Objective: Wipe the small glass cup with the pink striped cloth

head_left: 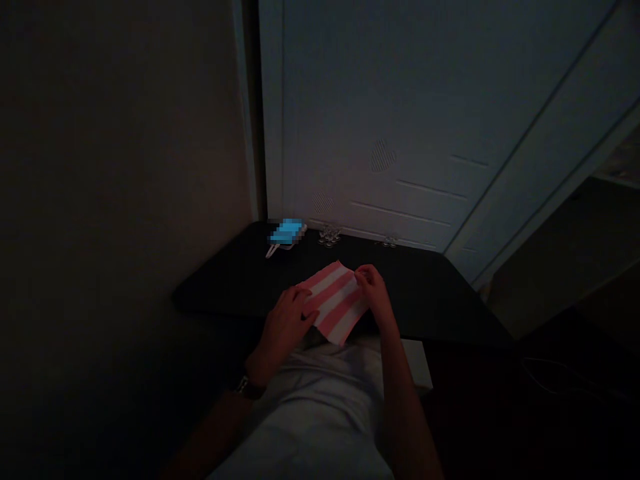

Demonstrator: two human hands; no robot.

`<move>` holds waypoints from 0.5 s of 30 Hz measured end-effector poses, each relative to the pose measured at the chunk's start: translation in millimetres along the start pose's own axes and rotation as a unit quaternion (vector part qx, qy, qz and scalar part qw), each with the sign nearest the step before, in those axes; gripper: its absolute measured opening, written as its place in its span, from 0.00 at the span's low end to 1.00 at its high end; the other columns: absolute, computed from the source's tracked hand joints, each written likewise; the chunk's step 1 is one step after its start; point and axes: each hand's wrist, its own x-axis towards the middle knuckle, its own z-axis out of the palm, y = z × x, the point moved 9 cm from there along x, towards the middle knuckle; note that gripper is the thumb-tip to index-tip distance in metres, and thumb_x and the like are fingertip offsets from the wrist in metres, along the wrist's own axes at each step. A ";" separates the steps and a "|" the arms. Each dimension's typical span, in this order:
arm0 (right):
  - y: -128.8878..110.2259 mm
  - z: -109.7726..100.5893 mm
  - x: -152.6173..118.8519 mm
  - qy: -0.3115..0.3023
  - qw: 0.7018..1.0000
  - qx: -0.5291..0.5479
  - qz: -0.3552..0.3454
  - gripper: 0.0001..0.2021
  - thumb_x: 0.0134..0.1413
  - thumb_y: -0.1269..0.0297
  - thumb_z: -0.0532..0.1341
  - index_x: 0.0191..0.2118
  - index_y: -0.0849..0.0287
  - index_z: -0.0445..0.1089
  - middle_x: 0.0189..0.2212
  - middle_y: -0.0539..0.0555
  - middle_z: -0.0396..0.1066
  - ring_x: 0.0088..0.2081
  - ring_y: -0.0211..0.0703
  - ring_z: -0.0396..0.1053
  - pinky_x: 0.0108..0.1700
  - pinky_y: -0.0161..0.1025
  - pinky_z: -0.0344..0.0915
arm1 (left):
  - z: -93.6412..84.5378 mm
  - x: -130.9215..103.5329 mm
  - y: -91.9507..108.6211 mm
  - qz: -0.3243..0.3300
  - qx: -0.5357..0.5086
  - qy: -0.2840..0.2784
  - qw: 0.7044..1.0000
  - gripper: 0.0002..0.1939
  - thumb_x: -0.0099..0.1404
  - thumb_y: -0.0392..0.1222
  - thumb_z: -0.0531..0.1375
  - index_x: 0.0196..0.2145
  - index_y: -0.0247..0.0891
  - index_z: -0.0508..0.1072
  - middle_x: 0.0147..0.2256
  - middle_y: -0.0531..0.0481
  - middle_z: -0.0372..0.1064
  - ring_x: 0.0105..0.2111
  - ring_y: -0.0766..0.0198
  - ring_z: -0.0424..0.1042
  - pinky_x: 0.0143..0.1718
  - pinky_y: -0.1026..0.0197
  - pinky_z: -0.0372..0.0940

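Observation:
A pink and white striped cloth [336, 300] lies at the near edge of the dark table [425, 300], its lowest corner reaching past the edge by my lap. My left hand [293, 313] rests on the cloth's left side, fingers apart. At the cloth's upper right corner, my right hand [370, 283] pinches the edge between thumb and fingers. The room is dim, so fine detail of the fingertips is hard to make out.
A lit, blurred-out device [287, 231] stands at the table's back left. Beside it are small clustered shiny objects [329, 235] and a smaller group [390, 241] further right. A pale panel [400, 100] rises behind; a white object [417, 363] is below the front edge.

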 end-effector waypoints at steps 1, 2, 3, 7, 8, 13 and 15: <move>-5.0 13.1 -3.0 -0.015 1.000 0.013 0.000 0.07 0.50 0.60 0.54 0.33 0.57 0.64 0.29 0.50 0.67 0.33 0.40 0.65 0.34 0.36 0.61 | -0.4 -0.3 0.6 0.002 0.000 0.000 1.000 0.16 0.58 0.42 0.56 0.45 0.40 0.64 0.44 0.45 0.63 0.46 0.55 0.62 0.47 0.53 0.61; -11.1 28.0 -6.2 -0.035 0.999 0.029 -0.002 0.07 0.50 0.60 0.54 0.33 0.56 0.64 0.29 0.49 0.67 0.32 0.40 0.65 0.34 0.35 0.62 | -0.8 -0.6 0.9 0.002 0.000 -0.001 1.000 0.17 0.58 0.41 0.56 0.46 0.40 0.63 0.45 0.45 0.63 0.46 0.55 0.62 0.47 0.54 0.61; -18.0 42.9 -9.3 -0.056 0.997 0.045 -0.009 0.06 0.51 0.61 0.53 0.34 0.56 0.64 0.30 0.49 0.67 0.33 0.39 0.65 0.35 0.35 0.62 | -0.9 -0.8 1.2 0.001 0.000 -0.004 1.000 0.18 0.58 0.41 0.56 0.47 0.40 0.62 0.45 0.45 0.63 0.47 0.55 0.62 0.47 0.54 0.61; -31.0 83.1 -16.1 -0.131 0.986 0.099 -0.012 0.06 0.50 0.63 0.55 0.34 0.57 0.64 0.32 0.49 0.67 0.34 0.38 0.65 0.36 0.34 0.62 | -1.4 -0.4 1.1 -0.005 0.003 -0.008 1.000 0.21 0.58 0.40 0.56 0.50 0.40 0.60 0.47 0.46 0.62 0.47 0.56 0.61 0.48 0.54 0.59; -28.6 83.3 -15.3 -0.136 0.985 0.103 -0.006 0.06 0.49 0.63 0.55 0.33 0.57 0.65 0.31 0.49 0.67 0.33 0.37 0.65 0.35 0.34 0.61 | -1.3 -0.2 1.0 -0.006 0.004 -0.010 1.000 0.21 0.58 0.41 0.56 0.50 0.40 0.59 0.47 0.46 0.62 0.47 0.56 0.61 0.48 0.54 0.59; 0.8 30.1 -0.4 -0.077 0.993 0.089 0.021 0.06 0.46 0.61 0.56 0.31 0.57 0.65 0.26 0.47 0.64 0.29 0.37 0.62 0.31 0.32 0.59 | -0.9 -0.3 -0.4 -0.020 0.007 -0.019 1.000 0.18 0.60 0.42 0.55 0.48 0.39 0.61 0.46 0.45 0.62 0.47 0.56 0.61 0.48 0.54 0.59; 14.8 -3.7 3.6 0.006 0.996 0.078 0.045 0.06 0.44 0.61 0.58 0.29 0.58 0.65 0.24 0.47 0.63 0.28 0.36 0.61 0.30 0.32 0.58 | -0.8 -0.7 -1.3 -0.024 0.006 -0.018 1.000 0.18 0.60 0.43 0.54 0.48 0.39 0.62 0.45 0.45 0.62 0.46 0.56 0.61 0.47 0.54 0.59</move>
